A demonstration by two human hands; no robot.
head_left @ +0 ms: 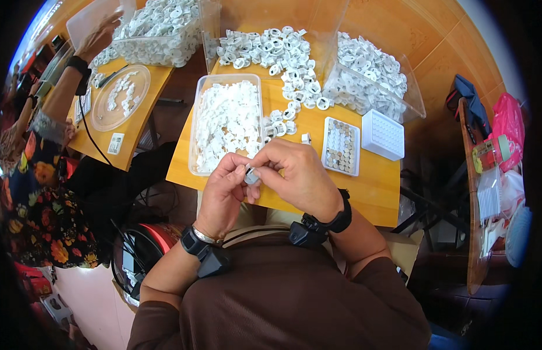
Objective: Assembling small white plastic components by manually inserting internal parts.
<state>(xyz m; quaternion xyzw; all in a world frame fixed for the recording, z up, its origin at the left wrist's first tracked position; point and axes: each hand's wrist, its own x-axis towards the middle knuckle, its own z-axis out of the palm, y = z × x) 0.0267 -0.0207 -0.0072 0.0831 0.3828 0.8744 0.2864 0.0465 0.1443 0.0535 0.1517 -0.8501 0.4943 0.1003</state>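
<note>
Just past the table's near edge, both my hands meet over one small white plastic part [251, 176] with a dark slot. The fingers of my left hand [223, 188] are closed round it from the left. My right hand [295, 175] pinches at its upper side with thumb and forefinger; whether a smaller piece sits between them is hidden. Beyond my left hand lies a clear tray [196, 125] heaped with small white pieces [229, 119]. Right of my right hand is a white tray [341, 171] holding rows of round, coin-like discs [342, 140].
Loose white round parts [271, 49] spread over the yellow table [376, 201]. A clear bin [373, 79] of similar parts and a white gridded block [383, 135] stand right. At left, another person's hand [99, 38] is near a full bin [160, 35]. A wooden shelf [472, 204] stands far right.
</note>
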